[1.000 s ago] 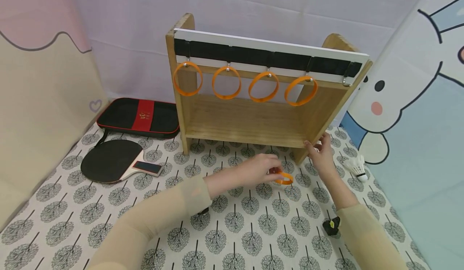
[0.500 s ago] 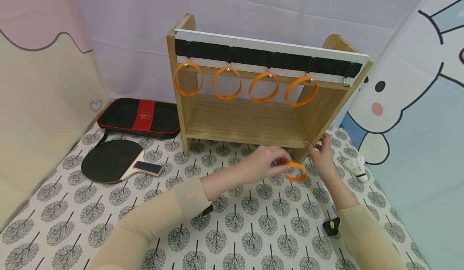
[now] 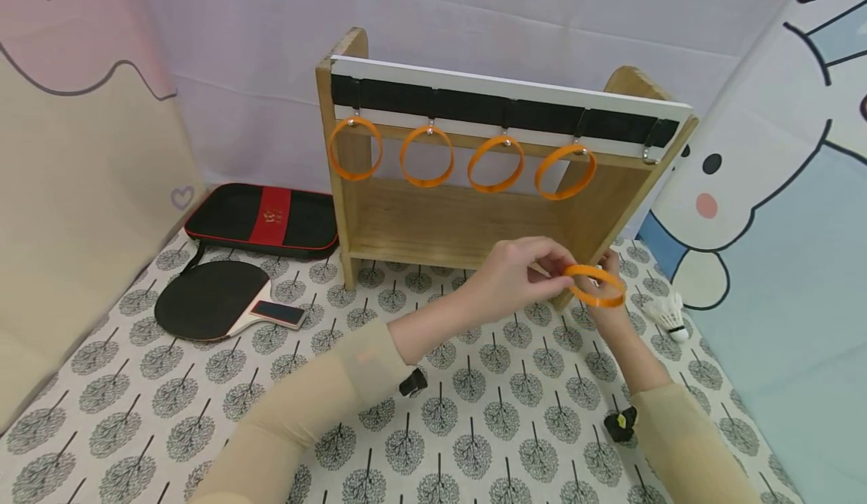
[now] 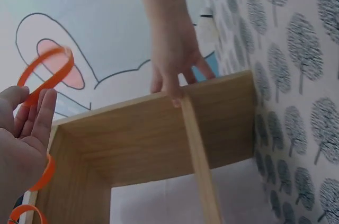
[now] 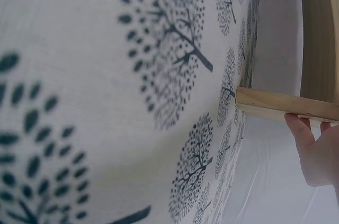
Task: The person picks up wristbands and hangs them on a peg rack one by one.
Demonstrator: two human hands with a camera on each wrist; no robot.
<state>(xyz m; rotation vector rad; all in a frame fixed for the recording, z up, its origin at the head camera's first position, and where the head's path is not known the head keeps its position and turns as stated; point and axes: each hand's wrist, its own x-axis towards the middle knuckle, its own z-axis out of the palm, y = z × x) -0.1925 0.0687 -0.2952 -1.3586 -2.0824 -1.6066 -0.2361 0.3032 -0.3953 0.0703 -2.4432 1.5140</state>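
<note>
My left hand pinches an orange wristband by its near side, between thumb and fingertips, in front of the right end of a wooden shelf. In the left wrist view the wristband sticks out past the fingertips. My right hand grips the lower right side panel of the shelf; in the head view the wristband partly covers it. The left wrist view shows the fingers of the right hand over the panel's edge. Several orange wristbands hang from hooks along the top rail; the rightmost hook holds none.
At left, a black paddle lies on the tree-patterned cloth, before a black and red case. A white shuttlecock lies right of the shelf. Fabric walls close in the back and sides.
My left hand has lifted the orange wristband from low over the cloth, moving up and to the right until it overlaps my right hand in view. The right hand has kept its hold on the shelf.
</note>
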